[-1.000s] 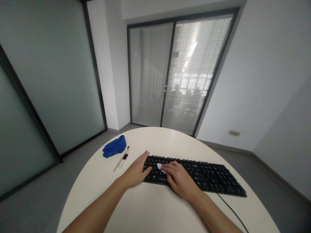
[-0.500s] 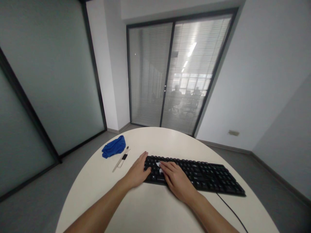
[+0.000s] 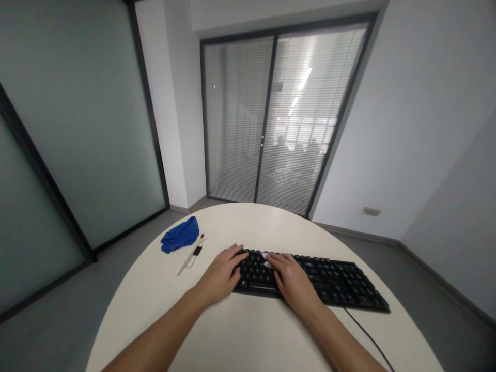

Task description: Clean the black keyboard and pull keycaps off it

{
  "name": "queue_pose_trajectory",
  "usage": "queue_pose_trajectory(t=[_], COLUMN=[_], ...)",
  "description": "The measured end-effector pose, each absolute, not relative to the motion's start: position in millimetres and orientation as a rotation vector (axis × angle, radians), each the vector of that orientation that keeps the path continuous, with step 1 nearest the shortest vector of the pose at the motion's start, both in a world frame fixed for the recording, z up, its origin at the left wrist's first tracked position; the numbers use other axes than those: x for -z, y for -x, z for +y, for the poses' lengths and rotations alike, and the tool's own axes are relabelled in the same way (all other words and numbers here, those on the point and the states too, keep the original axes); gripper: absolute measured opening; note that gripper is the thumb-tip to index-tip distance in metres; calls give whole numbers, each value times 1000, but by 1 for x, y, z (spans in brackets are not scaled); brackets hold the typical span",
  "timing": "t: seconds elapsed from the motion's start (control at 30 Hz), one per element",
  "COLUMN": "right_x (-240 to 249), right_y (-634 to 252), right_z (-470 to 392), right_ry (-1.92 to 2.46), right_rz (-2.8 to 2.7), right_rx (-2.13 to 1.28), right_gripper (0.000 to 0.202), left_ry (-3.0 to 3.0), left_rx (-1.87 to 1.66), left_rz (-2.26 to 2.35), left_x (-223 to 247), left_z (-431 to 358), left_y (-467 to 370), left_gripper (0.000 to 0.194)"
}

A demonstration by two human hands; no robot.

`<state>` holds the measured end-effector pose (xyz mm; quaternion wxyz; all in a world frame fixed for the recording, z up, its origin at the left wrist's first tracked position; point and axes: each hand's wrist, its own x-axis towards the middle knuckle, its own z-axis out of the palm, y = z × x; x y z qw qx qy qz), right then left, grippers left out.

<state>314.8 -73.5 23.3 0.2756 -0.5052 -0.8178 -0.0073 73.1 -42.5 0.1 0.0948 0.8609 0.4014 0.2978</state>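
Note:
A black keyboard (image 3: 329, 279) lies across the table, its cable leaving from the near side. My left hand (image 3: 219, 276) is wrapped around its left end, with the fingers over the top left corner and the thumb over the lower keys. Toward the middle of the keys, my right hand (image 3: 295, 283) presses a small white wipe (image 3: 267, 264) down under its closed fingers. Only bits of the wipe show beside the fingertips; the hand covers the rest.
At the table's (image 3: 240, 330) far left lies a crumpled blue cloth (image 3: 180, 235). Beside it are a thin brush (image 3: 190, 254) and a small tool with a black middle (image 3: 197, 251). The keyboard cable (image 3: 368, 336) runs toward the near right edge.
My right hand has slid the wipe rightward along the keys. The fingers of my left hand have shifted right, further over the keyboard's top left corner.

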Motion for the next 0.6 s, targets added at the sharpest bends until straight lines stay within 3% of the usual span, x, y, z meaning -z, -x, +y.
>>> queue_pose_trajectory(t=[0.2,0.43,0.6], right_x=[-26,-31,-21], right_y=[-318,-316,-310], right_z=[-72,-75,-74], right_ry=[1336,1315,1238], right_rz=[-2252,-2257,-2279], right_rx=[-109,-130,-69], right_gripper=[51,41,50], left_ry=[-2606,-2584,-2594], left_rx=[-839,-838,-848], left_rz=[1143,1136,1110], left_x=[-2,-4,-8], left_z=[-43,-43,-45], left_y=[-73,-73,-73], left_gripper=[43,42,42])
